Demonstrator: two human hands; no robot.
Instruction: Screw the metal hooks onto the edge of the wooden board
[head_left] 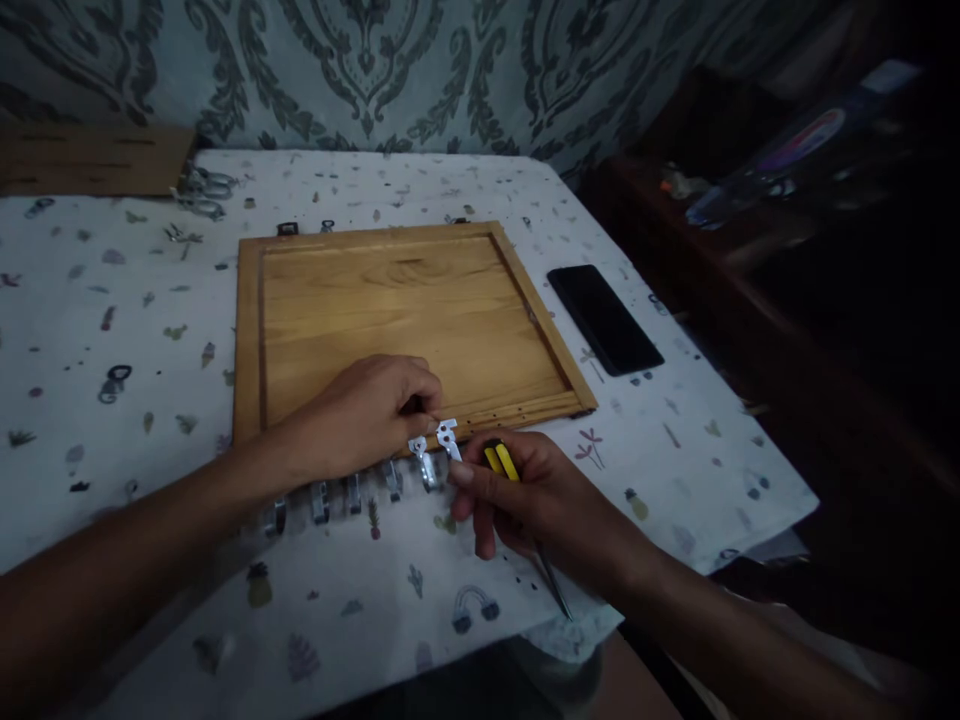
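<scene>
A framed wooden panel (390, 310) lies on the patterned tablecloth, with several metal clips along its near edge. My left hand (375, 410) rests over that edge, its fingers pinched beside a silvery metal clip (448, 436); what lies between the fingertips is too small to make out. My right hand (525, 495) holds a screwdriver with a yellow and black handle (501, 459), its shaft pointing down toward the table's front edge. The thumb and finger of this hand also touch the lower end of the same clip. Another clip (424, 463) sits just left of it.
A black phone (606, 320) lies right of the panel. Brown cardboard (94, 160) and a pile of metal pieces (204, 190) are at the back left. A plastic bottle (802, 140) is beyond the table (720, 480) at the right. A patterned wall stands behind.
</scene>
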